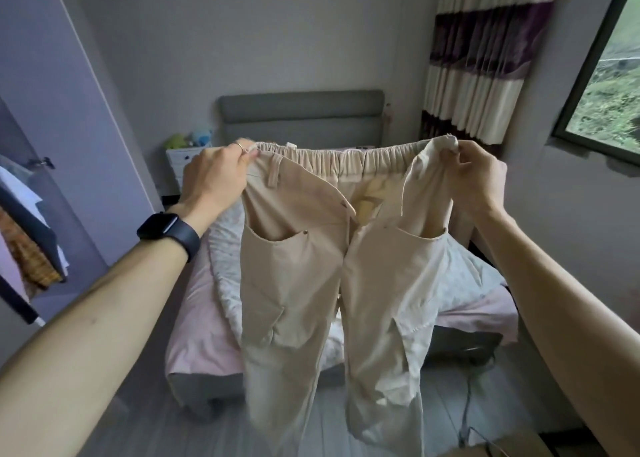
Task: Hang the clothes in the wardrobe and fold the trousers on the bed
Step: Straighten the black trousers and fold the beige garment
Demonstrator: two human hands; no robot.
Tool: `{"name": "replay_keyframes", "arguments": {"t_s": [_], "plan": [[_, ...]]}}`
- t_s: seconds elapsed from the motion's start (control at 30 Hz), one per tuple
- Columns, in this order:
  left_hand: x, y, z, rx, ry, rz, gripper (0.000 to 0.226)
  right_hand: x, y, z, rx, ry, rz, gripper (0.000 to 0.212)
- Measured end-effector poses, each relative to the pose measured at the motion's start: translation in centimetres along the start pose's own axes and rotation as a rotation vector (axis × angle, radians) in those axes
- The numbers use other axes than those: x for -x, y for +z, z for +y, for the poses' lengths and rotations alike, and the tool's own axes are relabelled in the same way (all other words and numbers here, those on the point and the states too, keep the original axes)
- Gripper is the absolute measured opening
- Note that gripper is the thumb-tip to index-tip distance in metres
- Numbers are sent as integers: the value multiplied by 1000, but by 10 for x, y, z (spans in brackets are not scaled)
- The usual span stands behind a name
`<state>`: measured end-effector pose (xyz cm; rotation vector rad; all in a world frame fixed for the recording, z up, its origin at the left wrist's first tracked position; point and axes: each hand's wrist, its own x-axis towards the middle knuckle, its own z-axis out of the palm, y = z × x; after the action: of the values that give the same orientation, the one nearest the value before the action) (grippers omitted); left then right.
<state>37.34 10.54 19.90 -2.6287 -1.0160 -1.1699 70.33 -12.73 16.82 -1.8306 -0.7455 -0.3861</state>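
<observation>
Left hand point(211, 176), right hand point(481, 176) pinch beige trousers point(294, 283) waistband; legs hide bed point(194, 335) middle; wardrobe garments point(31, 255), perhaps jackets, left edge.

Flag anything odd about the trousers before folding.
The trousers hang with the fly open, and at the right hand a white pocket lining looks turned out. Nothing else stands out.

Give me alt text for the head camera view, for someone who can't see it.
Two bare hands hold up beige trousers by the elasticated waistband, the left hand pinching one end and the right hand the other, legs hanging in front of a pink-sheeted bed. Behind are a grey padded headboard, a cream-and-purple striped curtain and a window.
</observation>
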Motion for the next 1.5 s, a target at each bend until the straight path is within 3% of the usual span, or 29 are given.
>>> {"name": "replay_keyframes", "arguments": {"t_s": [0.37, 0.6, 0.9, 1.17, 1.3, 1.5], "plan": [[-93, 78, -48, -5, -77, -13, 36, -88, 95, -3, 31, -42, -23, 28], [-201, 192, -97, 58, -119, 46, 29, -202, 229, 36, -9, -76, -43, 27], [-335, 339, -149, 11, -313, -25, 30, -338, 395, 79, 96, -61, -197, 25], [-367, 513, -231, -139, -408, -258, 32, -370, 563, 175, 287, -32, -409, 20], [-374, 613, -276, -72, -452, -414, 32, -369, 648, 227, 321, 75, -461, 17], [-384, 769, -327, 28, -612, -486, 28, -375, 792, 308, 389, 185, -541, 17]]}}
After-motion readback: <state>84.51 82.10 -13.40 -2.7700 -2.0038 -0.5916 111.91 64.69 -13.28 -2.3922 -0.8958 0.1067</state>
